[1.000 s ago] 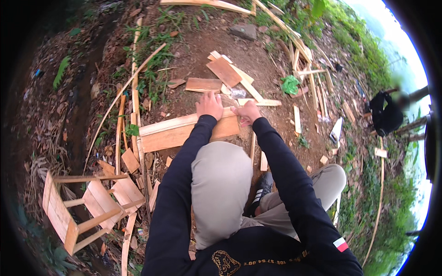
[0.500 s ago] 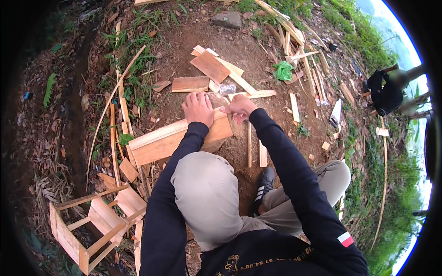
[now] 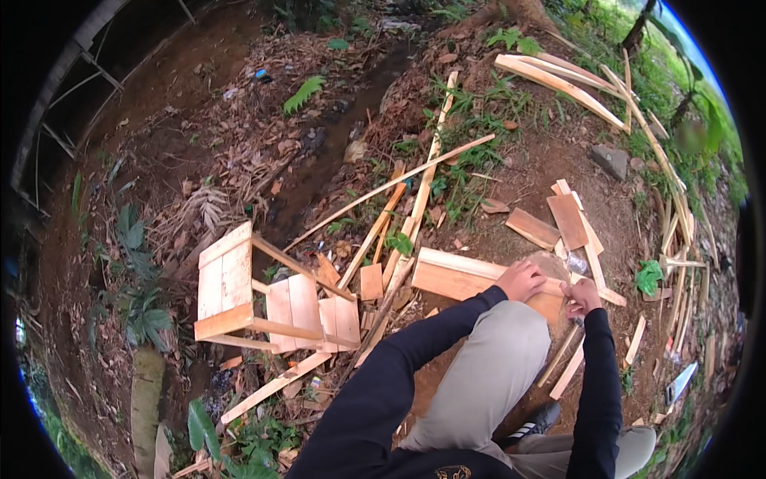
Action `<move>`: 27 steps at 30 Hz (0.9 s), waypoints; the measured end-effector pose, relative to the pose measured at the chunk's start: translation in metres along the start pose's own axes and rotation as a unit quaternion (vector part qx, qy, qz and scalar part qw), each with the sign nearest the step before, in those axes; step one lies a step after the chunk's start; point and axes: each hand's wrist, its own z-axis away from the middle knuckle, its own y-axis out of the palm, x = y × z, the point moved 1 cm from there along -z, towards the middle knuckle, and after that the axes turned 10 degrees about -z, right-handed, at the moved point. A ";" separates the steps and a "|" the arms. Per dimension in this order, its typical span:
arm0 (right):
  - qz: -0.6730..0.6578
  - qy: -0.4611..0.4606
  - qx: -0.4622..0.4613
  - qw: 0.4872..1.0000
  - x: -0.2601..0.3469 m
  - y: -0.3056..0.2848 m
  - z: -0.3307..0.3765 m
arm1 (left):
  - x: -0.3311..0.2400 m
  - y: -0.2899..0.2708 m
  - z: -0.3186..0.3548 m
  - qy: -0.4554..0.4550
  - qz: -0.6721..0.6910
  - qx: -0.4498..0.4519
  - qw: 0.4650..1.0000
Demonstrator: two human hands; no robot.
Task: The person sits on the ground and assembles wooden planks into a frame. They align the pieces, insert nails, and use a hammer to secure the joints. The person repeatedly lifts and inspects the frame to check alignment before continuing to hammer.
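Left hand [image 3: 520, 279] flat on the pale plank [image 3: 463, 276], right hand [image 3: 581, 297] closed beside it, small clear packet [image 3: 578, 263] near.

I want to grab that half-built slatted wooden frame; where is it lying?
In the head view the slatted wooden frame lies on the dirt to the person's left, beside the long plank that the left hand presses.

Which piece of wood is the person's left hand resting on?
The wide pale board by the knee, under the left hand; other boards lie untouched farther off.

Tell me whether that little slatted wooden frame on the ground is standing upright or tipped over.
Tipped over. The slatted wooden frame lies on its side on the dirt, its slat faces angled and one leg rail pointing sideways.
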 end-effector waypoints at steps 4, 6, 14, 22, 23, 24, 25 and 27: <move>0.202 -0.174 0.002 0.964 0.008 -0.016 -0.005 | -0.011 0.017 -0.026 -0.263 0.197 0.094 0.940; 0.146 -0.118 0.018 0.982 -0.016 -0.026 -0.037 | -0.015 0.030 -0.035 -0.128 0.131 0.154 0.971; 0.048 0.005 0.006 0.999 0.025 -0.017 0.017 | 0.001 0.017 -0.054 -0.180 0.129 0.319 0.921; 0.018 0.010 -0.018 1.000 0.024 -0.011 0.014 | -0.008 -0.001 -0.063 -0.262 0.030 0.363 0.894; 0.019 0.006 -0.019 1.000 0.025 -0.010 0.015 | -0.004 0.007 -0.061 -0.273 0.028 0.382 0.882; 0.020 0.004 -0.020 1.000 0.024 -0.010 0.016 | -0.004 0.007 -0.063 -0.282 0.027 0.403 0.870; 0.018 0.001 -0.023 1.000 0.023 -0.009 0.016 | -0.003 0.006 -0.065 -0.305 0.062 0.416 0.854; 0.017 0.000 -0.026 1.000 0.021 -0.007 0.018 | -0.004 0.003 -0.067 -0.352 0.136 0.442 0.814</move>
